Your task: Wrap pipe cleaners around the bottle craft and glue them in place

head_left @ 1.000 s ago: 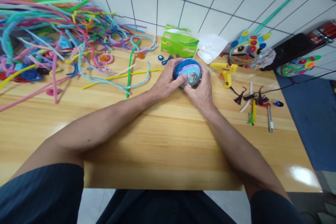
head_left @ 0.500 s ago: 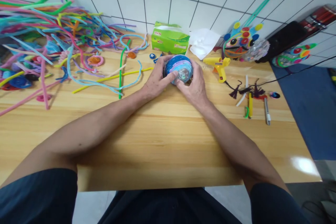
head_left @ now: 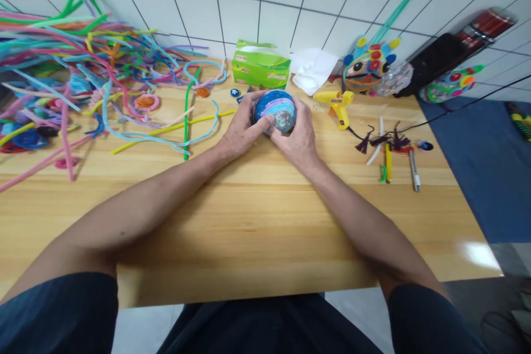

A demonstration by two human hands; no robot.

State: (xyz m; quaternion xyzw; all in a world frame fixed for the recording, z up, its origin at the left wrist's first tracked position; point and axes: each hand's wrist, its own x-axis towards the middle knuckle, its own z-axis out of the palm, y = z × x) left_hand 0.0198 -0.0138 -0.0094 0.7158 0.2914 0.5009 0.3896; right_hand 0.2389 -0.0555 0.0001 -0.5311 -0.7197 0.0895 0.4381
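Between my hands is a round object [head_left: 275, 103] wound in bands of dark blue, lilac and light blue pipe cleaner, with a shiny silvery patch at its near end. My left hand [head_left: 244, 124] wraps its left side, thumb lying on the near face. From the right, my right hand [head_left: 300, 135] grips it in the same way, its thumb close to the left one. Fingers at the back are partly hidden by the object. Just left of it lie small dark blue pieces, including a blue button-like piece [head_left: 235, 92].
A heap of pipe cleaners [head_left: 103, 66] covers the left side. Behind my hands stand a green tissue pack [head_left: 260, 68] and crumpled white paper [head_left: 313, 69]. To the right are a yellow glue gun [head_left: 338, 106] with its cord, a utility knife [head_left: 415, 170] and decorated bottles [head_left: 365, 73].
The whole view has shifted slightly, so the scene sits a little further left. Both hands keep their hold on the round object, with hardly any change in grip.
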